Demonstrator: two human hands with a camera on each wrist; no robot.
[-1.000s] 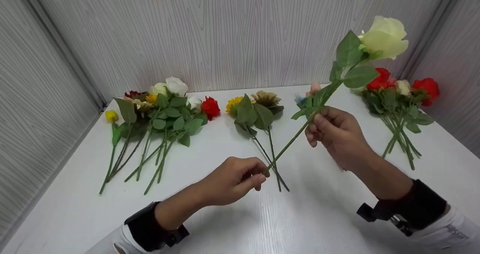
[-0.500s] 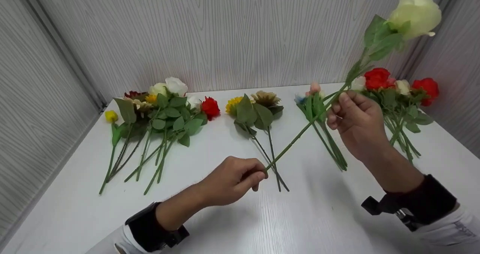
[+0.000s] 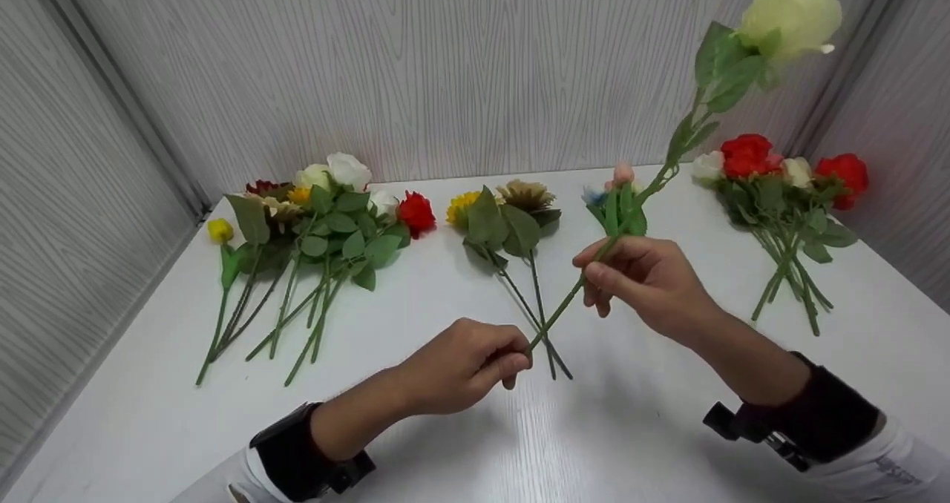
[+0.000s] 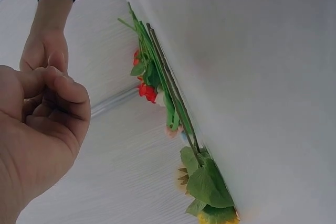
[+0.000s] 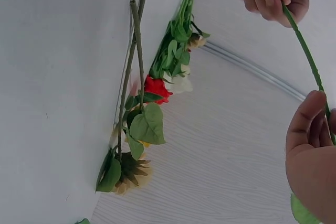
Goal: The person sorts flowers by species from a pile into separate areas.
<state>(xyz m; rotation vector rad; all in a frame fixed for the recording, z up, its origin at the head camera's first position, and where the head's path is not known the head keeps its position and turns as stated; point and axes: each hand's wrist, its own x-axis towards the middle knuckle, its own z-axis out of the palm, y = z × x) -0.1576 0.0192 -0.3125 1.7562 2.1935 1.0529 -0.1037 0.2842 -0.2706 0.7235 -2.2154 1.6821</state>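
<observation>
Diagonally, above a smooth white tabletop (image 3: 445, 451), a long-stemmed rose (image 3: 681, 141) with pointed green leaves and a large pale yellow-green bloom (image 3: 791, 17) is held between two bare hands. Its lower end is gripped by the left hand (image 3: 464, 366), the thumb being pressed to curled fingers so that the tip of the stem is covered. Farther up, the slender green stem is pinched by the right hand (image 3: 649, 284) between thumb and bent fingers. Between the two hands a short bare stretch of stem is exposed; above the right hand, the leafy part and the bloom are tilted up to the right and are seen against an upright grey wood-grain panel (image 3: 475, 80). In the right wrist view, the stem is shown running from one hand to the other.

Behind the held stem, a crossed pair of dark-stemmed flowers (image 3: 522, 227), one yellow and one tan, is laid on the tabletop. Just beyond the right hand, a small bunch of pink and blue flowers (image 3: 612, 214) is partly hidden. Well to the left, a mixed bunch of white, red and yellow flowers (image 3: 340, 222) is spread; on the far right, a bunch of red and white blooms (image 3: 772, 195) is gathered. On each wrist a black band (image 3: 293, 451) is worn.
</observation>
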